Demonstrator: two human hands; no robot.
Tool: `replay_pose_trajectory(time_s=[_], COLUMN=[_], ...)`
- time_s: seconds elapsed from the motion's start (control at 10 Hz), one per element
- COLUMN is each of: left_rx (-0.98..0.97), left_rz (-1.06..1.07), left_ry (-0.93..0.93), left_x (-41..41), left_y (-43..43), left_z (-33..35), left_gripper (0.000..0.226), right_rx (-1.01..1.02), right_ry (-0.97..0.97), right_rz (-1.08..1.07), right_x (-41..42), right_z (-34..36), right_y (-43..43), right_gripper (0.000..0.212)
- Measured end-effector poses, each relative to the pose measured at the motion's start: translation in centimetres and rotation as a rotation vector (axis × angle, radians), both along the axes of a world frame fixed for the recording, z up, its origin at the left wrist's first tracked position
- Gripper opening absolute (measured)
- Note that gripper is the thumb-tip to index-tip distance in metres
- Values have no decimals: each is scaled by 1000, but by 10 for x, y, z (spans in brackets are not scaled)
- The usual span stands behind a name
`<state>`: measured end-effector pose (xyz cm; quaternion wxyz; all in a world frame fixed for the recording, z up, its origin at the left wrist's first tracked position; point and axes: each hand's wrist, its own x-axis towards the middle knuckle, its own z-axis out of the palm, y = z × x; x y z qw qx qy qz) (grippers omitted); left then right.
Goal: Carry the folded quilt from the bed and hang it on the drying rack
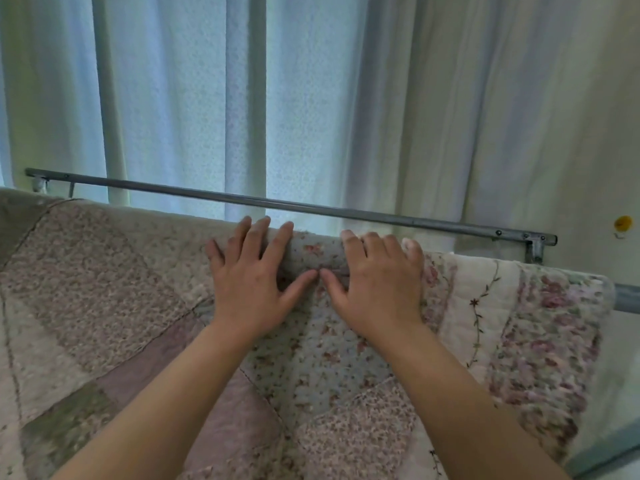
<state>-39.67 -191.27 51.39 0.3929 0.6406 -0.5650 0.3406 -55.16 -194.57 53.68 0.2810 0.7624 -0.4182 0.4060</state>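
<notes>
Quilt (138, 306): floral patchwork, draped over the drying rack's near rail. Its near face hangs down toward the viewer, and its right edge stops just short of the rail's right end.
Left hand (249, 282): flat on the quilt at the top fold, fingers straight and spread apart.
Right hand (377, 282): flat beside the left, fingers closer together, tips laid over the fold — the two thumb tips almost touch.
Drying rack (311, 206): far grey rail bare, just behind the fold.
Curtain (173, 98): pale, hanging behind the rack.

Left hand (247, 275) and right hand (377, 278) press flat on the quilt (104, 306) draped over the rack (311, 206), centre frame.
</notes>
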Motion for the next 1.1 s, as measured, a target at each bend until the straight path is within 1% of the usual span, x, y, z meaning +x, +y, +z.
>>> replay_pose_trajectory(time_s=[0.2, 0.3, 0.4, 0.5, 0.6, 0.8, 0.9, 1.0, 1.1], left_rx=[-60, -69, -62, -48, -17, 46, 132, 218, 285], left_rz=[3, 1, -10, -33, -88, -198, -240, -253, -208], left_ry=[-50, -75, -118, -120, -99, -96, -21, 9, 24], left_x=[7, 11, 21, 38, 57, 94, 105, 116, 123], left_y=[-4, -4, -3, 2, 10, 28, 42, 57, 78], left_z=[-4, -6, -6, -7, -10, -20, -28, -40, -47], left_gripper=[65, 62, 62, 61, 62, 66, 66, 66, 67], right_rx=[-50, -26, 3, 35, 83, 168, 233, 322, 387], right_ry=[-32, -52, -58, -30, -7, -24, -61, -212, -468], right_rz=[47, 36, 0, -61, -119, -190, -108, 41, 204], right_x=[15, 20, 29, 39, 52, 85, 85, 77, 68], right_z=[-2, -3, -3, -3, -5, -12, -17, -30, -29], right_y=[0, 0, 3, 6, 8, 23, 40, 64, 98], right_gripper=[50, 51, 51, 53, 58, 65, 63, 62, 56])
